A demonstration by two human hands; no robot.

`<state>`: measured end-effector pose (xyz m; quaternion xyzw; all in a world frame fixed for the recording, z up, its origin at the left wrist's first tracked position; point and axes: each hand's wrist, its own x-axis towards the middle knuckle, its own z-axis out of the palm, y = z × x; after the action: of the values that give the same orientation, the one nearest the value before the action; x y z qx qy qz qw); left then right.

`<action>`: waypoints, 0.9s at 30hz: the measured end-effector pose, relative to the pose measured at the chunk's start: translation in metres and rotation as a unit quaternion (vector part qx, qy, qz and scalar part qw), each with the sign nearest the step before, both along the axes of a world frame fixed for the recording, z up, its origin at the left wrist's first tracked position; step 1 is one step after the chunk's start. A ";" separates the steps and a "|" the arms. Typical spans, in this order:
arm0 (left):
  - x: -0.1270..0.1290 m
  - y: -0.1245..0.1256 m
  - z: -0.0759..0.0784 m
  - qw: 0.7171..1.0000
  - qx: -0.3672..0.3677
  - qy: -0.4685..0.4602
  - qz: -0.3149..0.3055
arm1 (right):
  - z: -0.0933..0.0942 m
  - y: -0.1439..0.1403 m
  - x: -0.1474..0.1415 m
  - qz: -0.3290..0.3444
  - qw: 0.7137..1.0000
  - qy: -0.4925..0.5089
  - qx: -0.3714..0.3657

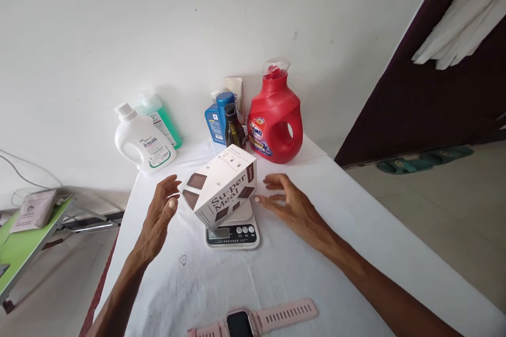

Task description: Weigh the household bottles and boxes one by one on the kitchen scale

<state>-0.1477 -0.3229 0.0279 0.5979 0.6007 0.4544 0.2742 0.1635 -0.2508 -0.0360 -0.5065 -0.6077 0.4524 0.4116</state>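
A white Super Meal box [221, 185] sits tilted on a small kitchen scale [233, 230] at the middle of the white-covered table [356, 231]. The left hand [160, 216] is at the box's nine o'clock, fingers spread, its grip open and just beside the carton. The right hand [290, 202] is at three o'clock, fingers likewise spread, close to the box. Toward twelve o'clock stand a red detergent jug [276, 118], a dark bottle [233, 129] and a white jug [142, 139]. A pink watch [253, 320] lies at six o'clock.
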 end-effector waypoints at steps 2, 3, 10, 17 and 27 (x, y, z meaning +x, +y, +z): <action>0.004 0.009 -0.013 0.999 0.022 -0.022 0.037 | 0.015 0.010 -0.001 0.031 0.999 0.020 0.037; 0.004 0.015 -0.023 0.997 0.026 -0.042 0.067 | 0.022 0.016 -0.004 0.056 0.996 0.031 0.057; -0.016 0.034 -0.081 0.987 0.004 0.018 0.158 | 0.050 0.047 -0.024 0.225 0.964 0.141 0.019; -0.021 0.034 -0.079 0.989 -0.019 0.020 0.142 | 0.057 0.023 -0.012 0.246 0.966 0.076 -0.025; -0.028 0.038 -0.097 0.990 -0.026 -0.001 0.136 | 0.068 -0.027 0.024 -0.089 0.996 -0.001 0.010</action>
<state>-0.1754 -0.2854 -0.0695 0.5032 0.6875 0.4723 0.2258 0.1876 -0.2781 0.0323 -0.5556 -0.5648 0.4072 0.4544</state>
